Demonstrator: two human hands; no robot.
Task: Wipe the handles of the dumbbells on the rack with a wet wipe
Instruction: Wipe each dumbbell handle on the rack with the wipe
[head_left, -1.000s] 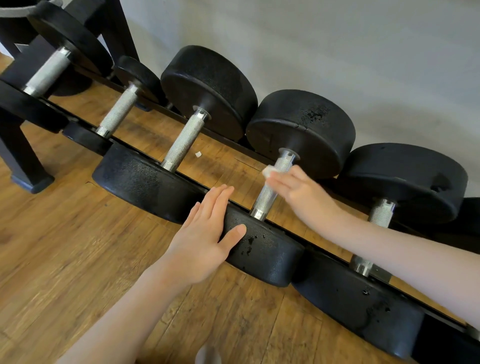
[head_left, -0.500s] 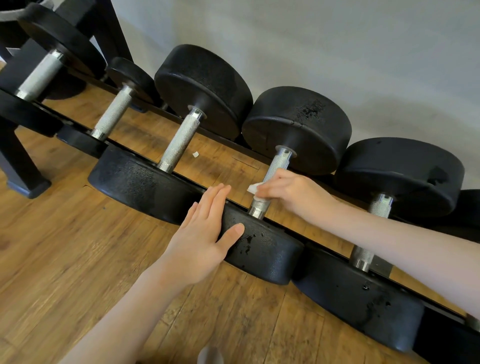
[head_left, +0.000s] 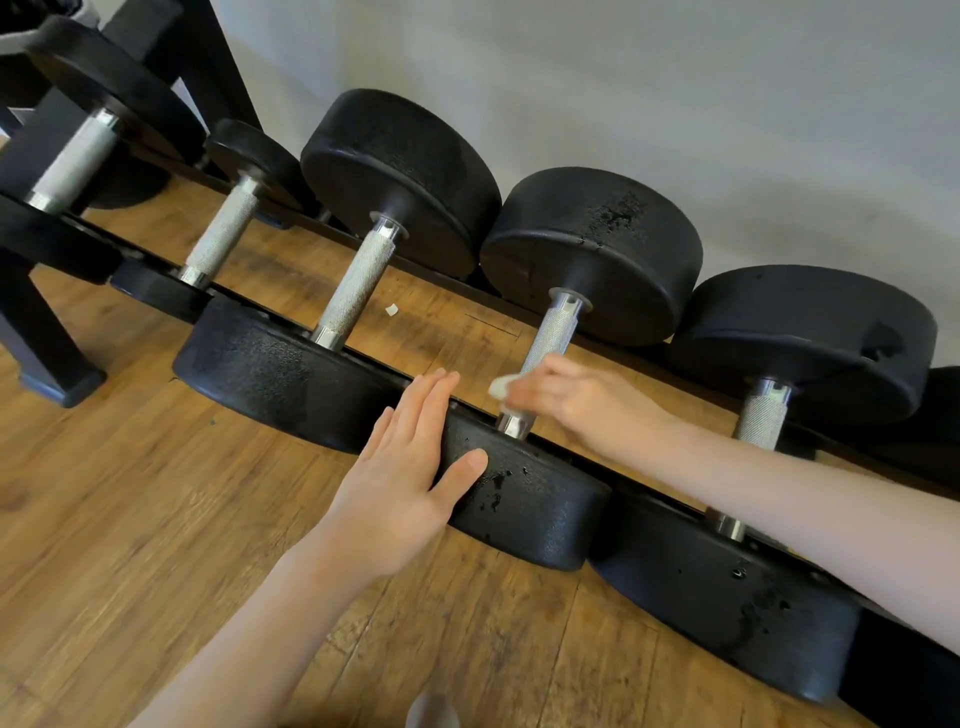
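Left hand (head_left: 400, 483) flat, fingers straight, pressed on the near head of a dumbbell (head_left: 524, 499) on the rack (head_left: 47, 353). Right hand (head_left: 576, 400) curled round the lower handle (head_left: 550, 338), pinching a white wipe (head_left: 501, 387) there.

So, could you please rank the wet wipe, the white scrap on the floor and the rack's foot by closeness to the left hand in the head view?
1. Wet wipe, just right of the left hand's fingertips, in the right hand.
2. White scrap, on the floor beyond.
3. Rack foot, far left.
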